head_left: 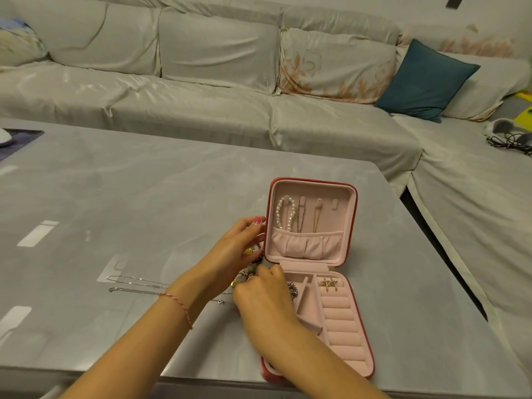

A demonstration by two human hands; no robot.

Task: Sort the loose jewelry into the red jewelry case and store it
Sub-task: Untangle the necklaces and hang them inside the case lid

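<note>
The red jewelry case [313,272] lay open on the grey table [144,197], its base reaching almost to the table's near edge and its lid propped up on the far side. Left of the case the tabletop ran broad and bare for a long stretch; right of the case only a narrow strip of table remained before the edge. Beyond the case, past the table's far edge, stood a pale covered sofa [201,82] with a teal cushion [426,82] on it.

Inside, the case was lined in pink. A pearl bracelet [285,211] and thin chains hung from the lid's hooks into a gathered pocket. The base held ring rolls along its right side, with gold earrings [328,283] at the far end of them, and divided compartments to their left.

Just left of the case sat a heap of loose jewelry [250,272], beads and gold pieces. The left hand [239,249] curled over this heap, thumb against the lid's edge; what it gripped could not be told. The right hand [264,295] had its fingers bent down onto the heap beside the case's left wall, apparently pinching pieces. Two silver chains [135,285] lay stretched out further left of the case.
</note>
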